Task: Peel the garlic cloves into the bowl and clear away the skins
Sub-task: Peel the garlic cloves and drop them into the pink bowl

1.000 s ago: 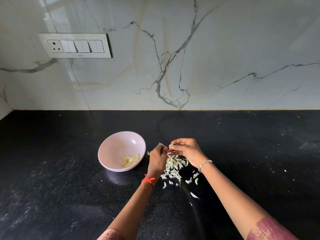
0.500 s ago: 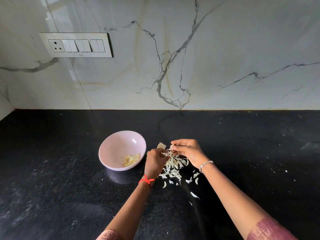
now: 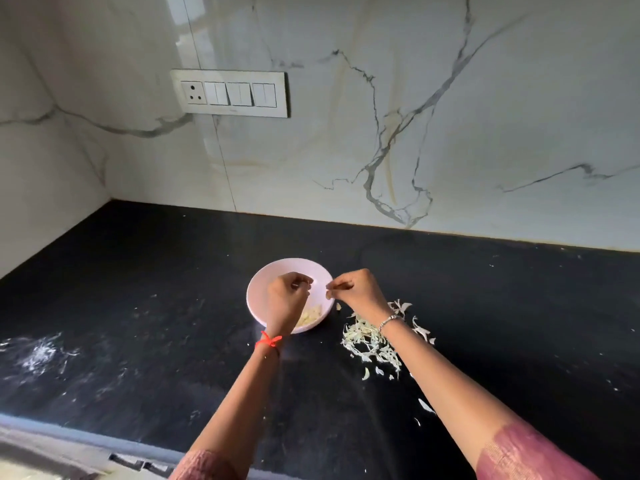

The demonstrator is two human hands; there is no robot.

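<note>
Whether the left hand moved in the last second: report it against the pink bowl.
Yes. The left hand went left, from over the pale garlic-skin pile to over the round pink bowl.

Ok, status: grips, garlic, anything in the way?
Left grip curled over round pale-pink bowl, hold unclear. Right grip pinches papery white skin scrap at rim. Pale peeled garlic cloves in bowl; white skin pile on black stone counter. Nothing in the way.

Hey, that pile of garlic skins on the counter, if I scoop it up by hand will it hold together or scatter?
Probably scatters: the garlic skins are thin, curled, separate flakes, and strays already lie apart on the black countertop. They look very light, so likely floppy and quick to drift; sweeping probably beats pinching.
</note>
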